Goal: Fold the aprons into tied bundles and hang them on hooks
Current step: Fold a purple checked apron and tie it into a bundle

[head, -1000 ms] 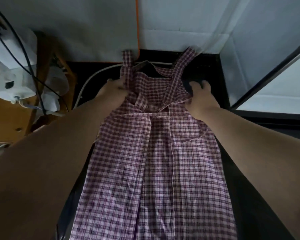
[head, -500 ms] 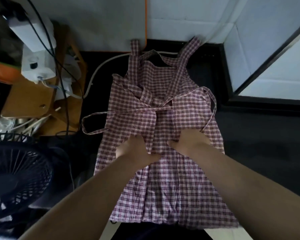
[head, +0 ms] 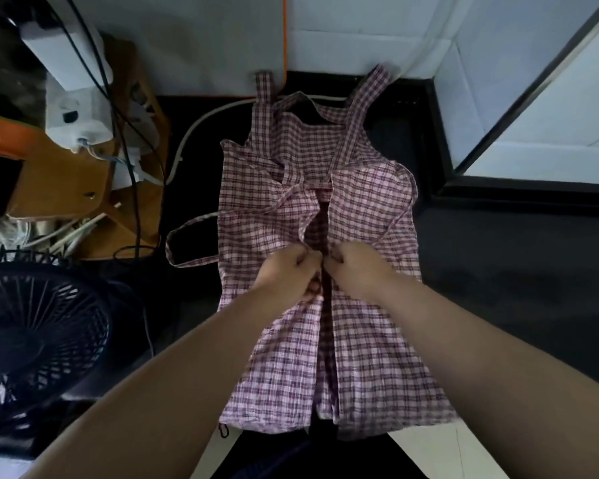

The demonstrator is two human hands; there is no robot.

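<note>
Head view: left hand (head: pixel 291 267), right hand (head: pixel 355 267), earlier pressing flat, now pinch centre flaps of pink checked cloth apron (head: pixel 370 357) lying on black bench (head: pixel 498 271); black mesh fan (head: pixel 38 333) left, white wall (head: pixel 187 39) behind

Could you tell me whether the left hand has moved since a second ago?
Yes. The left hand moved along the apron from its bib toward its hem.

Single view: camera on your head, wide-angle, facing forward and steeply down. Close range: your forearms enter from near edge, left hand (head: pixel 287 271) and right hand (head: pixel 357 267) sit mid-frame on apron (head: pixel 370 347). Far limit: wall (head: pixel 187 46). Left limit: fan (head: pixel 32 340) at near left. Right: dark surface (head: pixel 498 271) runs to frame edge.
</note>
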